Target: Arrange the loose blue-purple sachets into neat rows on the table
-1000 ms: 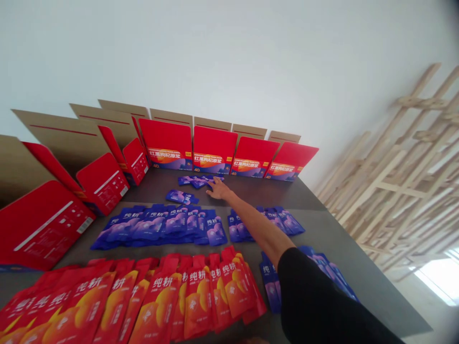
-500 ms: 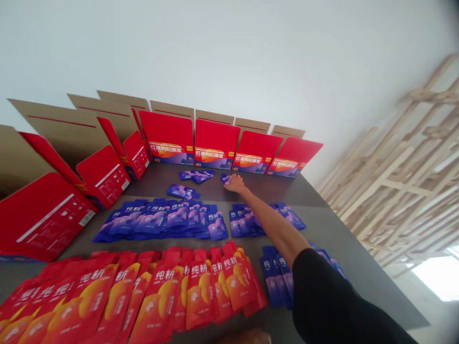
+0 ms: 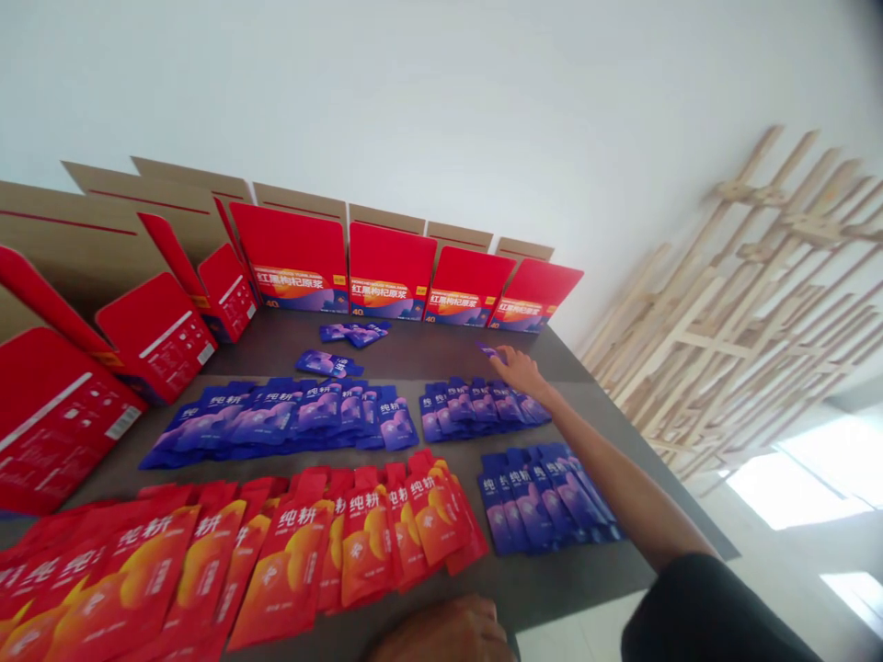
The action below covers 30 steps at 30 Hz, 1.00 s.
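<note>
My right hand (image 3: 519,370) reaches over the far part of the dark table, its fingers closed on a small blue-purple pouch (image 3: 488,351). Just in front of it lies a row of overlapping blue pouches (image 3: 475,405), and a nearer fanned stack of blue pouches (image 3: 544,501) is below the forearm. At the bottom edge, my left hand (image 3: 445,633) is by the table's near edge with its fingers curled in. Whatever it may hold is hidden. Close to its left are red-orange pouches (image 3: 296,561) in a long overlapping row.
Open red cartons (image 3: 290,267) with raised brown flaps line the back, and more red cartons (image 3: 158,336) stand along the left. A wide blue pouch row (image 3: 276,418) and a few loose blue pouches (image 3: 355,333) lie in front. Wooden slats (image 3: 731,303) rise beyond the table's right side.
My right hand has moved right across the back of the table with the pouch in it. The view has shifted, and more of my left hand shows at the bottom.
</note>
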### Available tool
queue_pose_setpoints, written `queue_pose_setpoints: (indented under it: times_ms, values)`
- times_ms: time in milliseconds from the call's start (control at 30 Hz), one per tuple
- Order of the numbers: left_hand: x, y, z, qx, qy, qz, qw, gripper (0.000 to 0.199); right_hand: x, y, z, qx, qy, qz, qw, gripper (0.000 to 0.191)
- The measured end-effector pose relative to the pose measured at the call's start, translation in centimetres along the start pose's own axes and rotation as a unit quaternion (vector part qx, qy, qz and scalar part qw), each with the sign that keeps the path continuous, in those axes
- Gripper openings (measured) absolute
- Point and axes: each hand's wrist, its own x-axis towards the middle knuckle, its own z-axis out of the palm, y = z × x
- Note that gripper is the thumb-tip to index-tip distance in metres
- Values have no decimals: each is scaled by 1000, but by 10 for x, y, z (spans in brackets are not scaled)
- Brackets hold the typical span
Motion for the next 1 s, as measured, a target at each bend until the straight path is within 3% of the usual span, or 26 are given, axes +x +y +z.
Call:
queue_pose_setpoints:
  times_ms: [100,233,533,700,1000]
  values:
    - [-4,-2,3,-25,0,-6,1000,11,-29,33,2,-27,10,15,999,60]
    - [-8,2,1,-64,17,-46,997,16,-56,54,11,-72,7,21,997,62]
    - [-12,23,-18,-127,45,-117,984,32,-68,57,21,-115,-42,5,992,62]
    - [-8,31,-32,-128,22,-126,984,35,-70,60,20,-109,-59,-6,992,61]
    - [-13,19,-13,-116,51,-109,986,39,-68,64,18,-80,-45,6,996,62]
